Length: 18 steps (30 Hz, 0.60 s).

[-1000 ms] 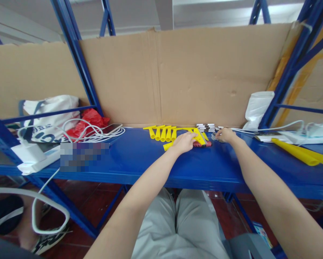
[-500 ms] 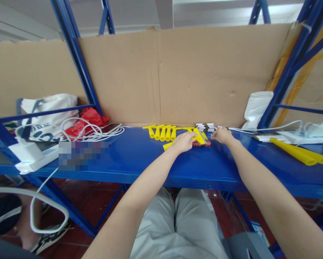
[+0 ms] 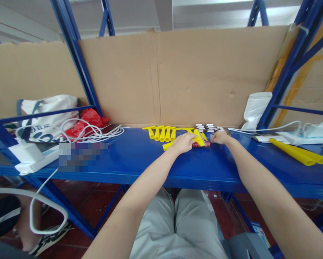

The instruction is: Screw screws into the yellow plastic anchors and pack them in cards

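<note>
My left hand [image 3: 182,143] is closed around a yellow T-shaped scraper [image 3: 199,138], with its handle showing on the near side of the hand and a pale edge along its wide head. Under and beside that head lies a reddish piece [image 3: 206,144], partly covered. My right hand [image 3: 219,137] is just right of the scraper head, its fingers pinched together at something small that I cannot make out. Behind the hands is a stack of white and dark-brown strips [image 3: 204,127]. Several yellow scrapers [image 3: 162,133] lie in a row left of my left hand.
Cables [image 3: 96,133] and a red plastic bag [image 3: 87,120] lie at the left, by a white cloth bag [image 3: 52,117] and a power strip. Yellow cone-shaped pieces [image 3: 296,153] and a white pouch [image 3: 255,110] are at the right. Cardboard [image 3: 199,75] closes off the blue shelf's back.
My right hand has shifted slightly left and down, with its fingers drawn closer together. My left hand and the scraper have hardly moved.
</note>
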Each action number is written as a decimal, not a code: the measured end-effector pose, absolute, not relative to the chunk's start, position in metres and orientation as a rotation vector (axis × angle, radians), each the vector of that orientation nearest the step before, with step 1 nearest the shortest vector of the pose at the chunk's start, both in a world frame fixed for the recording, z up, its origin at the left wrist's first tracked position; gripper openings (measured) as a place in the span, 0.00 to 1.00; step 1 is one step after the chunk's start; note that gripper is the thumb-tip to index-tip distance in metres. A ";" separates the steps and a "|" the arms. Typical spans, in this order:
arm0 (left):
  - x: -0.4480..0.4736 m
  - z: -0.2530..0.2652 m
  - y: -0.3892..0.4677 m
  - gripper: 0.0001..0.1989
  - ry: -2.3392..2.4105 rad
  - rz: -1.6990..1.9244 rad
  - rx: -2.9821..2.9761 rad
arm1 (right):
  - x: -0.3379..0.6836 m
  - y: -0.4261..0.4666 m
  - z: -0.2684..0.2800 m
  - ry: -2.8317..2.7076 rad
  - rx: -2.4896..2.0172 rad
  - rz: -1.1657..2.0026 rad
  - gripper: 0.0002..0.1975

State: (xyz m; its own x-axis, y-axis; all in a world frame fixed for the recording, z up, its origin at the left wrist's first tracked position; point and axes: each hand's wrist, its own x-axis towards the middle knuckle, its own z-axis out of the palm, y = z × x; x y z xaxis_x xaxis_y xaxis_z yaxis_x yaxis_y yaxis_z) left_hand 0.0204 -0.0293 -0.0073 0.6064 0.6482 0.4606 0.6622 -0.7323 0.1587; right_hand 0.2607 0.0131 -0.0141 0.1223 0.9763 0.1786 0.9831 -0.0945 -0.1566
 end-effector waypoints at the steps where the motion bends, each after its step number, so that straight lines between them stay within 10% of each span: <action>1: 0.020 -0.007 -0.030 0.16 -1.134 -0.772 -2.788 | 0.259 0.011 -0.012 -1.945 -2.212 0.006 0.07; 18: 0.021 -0.009 -0.030 0.16 -1.098 -0.718 -2.768 | 0.249 -0.003 -0.001 -2.059 -2.213 0.064 0.05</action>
